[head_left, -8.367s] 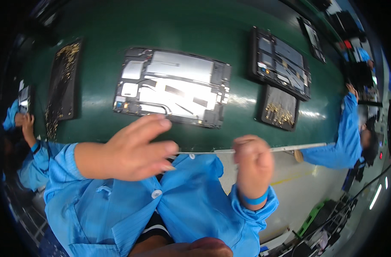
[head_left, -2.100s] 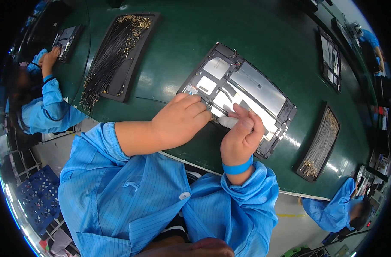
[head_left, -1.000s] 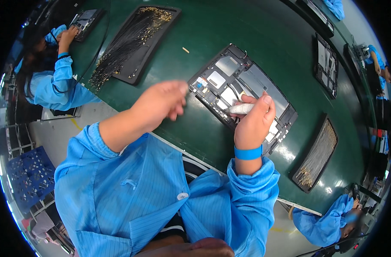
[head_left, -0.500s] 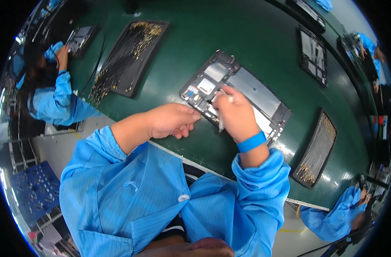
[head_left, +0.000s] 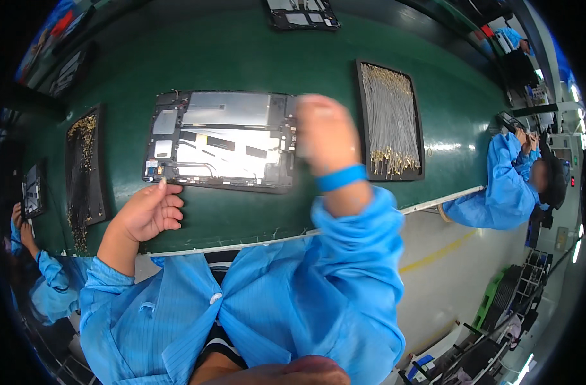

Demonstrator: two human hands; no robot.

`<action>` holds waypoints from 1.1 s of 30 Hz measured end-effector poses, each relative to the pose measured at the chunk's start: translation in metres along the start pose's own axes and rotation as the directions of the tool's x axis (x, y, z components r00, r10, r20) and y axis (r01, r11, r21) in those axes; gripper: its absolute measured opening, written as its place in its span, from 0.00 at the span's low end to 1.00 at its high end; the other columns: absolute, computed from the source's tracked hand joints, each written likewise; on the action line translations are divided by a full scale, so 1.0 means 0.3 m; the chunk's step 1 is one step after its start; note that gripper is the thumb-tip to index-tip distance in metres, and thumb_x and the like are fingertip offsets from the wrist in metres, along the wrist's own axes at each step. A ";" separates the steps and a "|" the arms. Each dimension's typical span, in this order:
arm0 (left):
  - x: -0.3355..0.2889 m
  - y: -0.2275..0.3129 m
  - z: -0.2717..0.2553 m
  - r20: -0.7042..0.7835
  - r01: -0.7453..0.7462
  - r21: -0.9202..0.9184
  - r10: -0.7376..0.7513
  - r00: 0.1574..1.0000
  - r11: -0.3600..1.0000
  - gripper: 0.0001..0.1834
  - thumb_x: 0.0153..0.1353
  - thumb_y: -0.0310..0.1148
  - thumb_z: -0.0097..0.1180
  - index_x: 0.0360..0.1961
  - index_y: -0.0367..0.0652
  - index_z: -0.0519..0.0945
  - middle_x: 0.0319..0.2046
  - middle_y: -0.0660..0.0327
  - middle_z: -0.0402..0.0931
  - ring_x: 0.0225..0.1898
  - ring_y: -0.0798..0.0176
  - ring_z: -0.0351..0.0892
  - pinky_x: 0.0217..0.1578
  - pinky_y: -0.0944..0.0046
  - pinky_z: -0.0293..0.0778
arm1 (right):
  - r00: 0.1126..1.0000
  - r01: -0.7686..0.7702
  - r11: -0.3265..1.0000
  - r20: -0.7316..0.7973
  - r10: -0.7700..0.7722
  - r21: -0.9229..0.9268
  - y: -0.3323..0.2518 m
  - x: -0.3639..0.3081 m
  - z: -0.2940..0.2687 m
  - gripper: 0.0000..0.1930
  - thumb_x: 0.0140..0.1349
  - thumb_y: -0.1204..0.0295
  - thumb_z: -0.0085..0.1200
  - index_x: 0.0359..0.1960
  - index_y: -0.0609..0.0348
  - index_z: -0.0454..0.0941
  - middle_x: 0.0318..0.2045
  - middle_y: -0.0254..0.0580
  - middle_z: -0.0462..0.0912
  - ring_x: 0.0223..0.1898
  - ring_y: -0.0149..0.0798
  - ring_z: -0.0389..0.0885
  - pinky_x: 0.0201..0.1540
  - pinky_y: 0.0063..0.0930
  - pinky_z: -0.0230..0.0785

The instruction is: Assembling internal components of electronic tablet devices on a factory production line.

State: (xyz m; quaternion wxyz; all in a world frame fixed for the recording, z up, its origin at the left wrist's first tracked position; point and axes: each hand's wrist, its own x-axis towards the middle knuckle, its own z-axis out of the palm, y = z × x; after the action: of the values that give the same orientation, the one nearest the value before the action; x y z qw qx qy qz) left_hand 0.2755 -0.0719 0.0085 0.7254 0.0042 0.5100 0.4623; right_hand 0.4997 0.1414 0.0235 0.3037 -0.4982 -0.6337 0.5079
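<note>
An opened tablet (head_left: 225, 138), with bare silvery plates and dark strips inside a black frame, lies flat on the green table. My left hand (head_left: 153, 212) is at its near left corner, thumb tip on the edge and index finger close beside it. The other fingers of that hand are curled in. Beyond the tablet's right edge is my right hand (head_left: 328, 135), with a blue band at the wrist. Motion smears its fingers, and a pale blur shows beside them, too indistinct to name.
A black tray (head_left: 389, 119) of thin grey cables with gold-coloured ends lies right of the tablet. Another cable tray (head_left: 87, 173) is at the left. A further opened device (head_left: 302, 14) lies at the far edge. People in blue sit at both sides, one at the right (head_left: 508, 183).
My view has turned, so the tablet now appears level and farther left. My right hand has left the tablet's middle, where it held a white pen-like tool, for beyond its right edge.
</note>
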 end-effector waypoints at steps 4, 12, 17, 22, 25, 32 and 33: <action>0.007 -0.010 -0.035 0.086 0.020 -0.055 -0.016 0.996 0.998 0.21 0.59 0.45 0.33 0.40 0.36 0.67 0.29 0.55 0.73 0.27 0.58 0.76 0.28 0.58 0.74 | 0.852 -0.195 0.752 -0.489 -0.189 -0.630 0.142 -0.086 -0.388 0.21 0.50 0.60 0.46 0.34 0.70 0.72 0.34 0.61 0.73 0.38 0.55 0.70 0.43 0.39 0.61; 0.015 0.008 -0.007 0.092 0.066 -0.048 -0.061 0.994 0.997 0.20 0.60 0.43 0.32 0.38 0.36 0.69 0.29 0.55 0.74 0.28 0.56 0.76 0.28 0.57 0.74 | 0.827 -0.386 0.814 -0.554 0.096 -0.435 0.163 -0.198 -0.396 0.16 0.53 0.63 0.42 0.29 0.66 0.75 0.35 0.56 0.73 0.37 0.52 0.71 0.41 0.33 0.62; 0.013 0.002 0.001 0.011 0.022 0.131 -0.024 1.000 0.991 0.18 0.58 0.40 0.40 0.40 0.35 0.69 0.31 0.56 0.73 0.29 0.61 0.75 0.30 0.62 0.73 | 0.706 -0.310 0.884 -0.708 -0.033 -0.351 0.229 -0.298 -0.421 0.20 0.55 0.58 0.42 0.34 0.66 0.72 0.30 0.49 0.75 0.30 0.40 0.74 0.34 0.29 0.65; -0.134 0.032 0.228 0.221 -0.233 0.917 0.075 0.972 0.323 0.22 0.54 0.37 0.47 0.48 0.36 0.64 0.36 0.53 0.71 0.37 0.62 0.71 0.38 0.66 0.66 | 0.809 -0.266 0.959 -0.518 0.278 0.099 -0.014 -0.386 -0.309 0.13 0.55 0.63 0.46 0.30 0.62 0.71 0.26 0.41 0.74 0.29 0.29 0.71 0.30 0.21 0.64; -0.097 0.040 0.315 0.707 -0.717 0.697 0.190 0.682 -0.018 0.23 0.52 0.35 0.49 0.49 0.38 0.63 0.36 0.51 0.70 0.35 0.51 0.71 0.37 0.59 0.67 | 0.988 0.087 0.982 -0.143 -0.063 0.167 -0.033 -0.432 -0.199 0.05 0.52 0.73 0.50 0.28 0.60 0.71 0.25 0.38 0.74 0.28 0.29 0.71 0.29 0.21 0.64; -0.060 -0.069 0.290 0.718 -0.762 0.624 0.511 0.472 -0.172 0.12 0.48 0.28 0.51 0.36 0.38 0.72 0.28 0.56 0.71 0.33 0.54 0.70 0.39 0.57 0.66 | 0.657 -0.450 0.870 0.735 0.167 0.204 -0.019 -0.398 0.018 0.07 0.52 0.71 0.51 0.26 0.62 0.73 0.22 0.35 0.74 0.26 0.29 0.71 0.28 0.19 0.63; -0.055 -0.075 0.290 0.697 -0.741 0.644 0.544 0.468 -0.187 0.10 0.48 0.27 0.52 0.34 0.39 0.73 0.27 0.57 0.70 0.32 0.54 0.70 0.41 0.57 0.65 | 0.673 -0.475 0.854 0.713 0.196 0.214 0.006 -0.403 0.034 0.10 0.53 0.67 0.49 0.26 0.63 0.72 0.21 0.33 0.72 0.24 0.26 0.70 0.25 0.18 0.62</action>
State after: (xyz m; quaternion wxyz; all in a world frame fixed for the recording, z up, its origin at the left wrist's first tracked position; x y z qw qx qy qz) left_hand 0.3543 -0.0555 0.0518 0.2642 0.7214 0.5257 0.3653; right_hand 0.5299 0.0243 0.0336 0.0463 -0.3233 -0.4825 0.8127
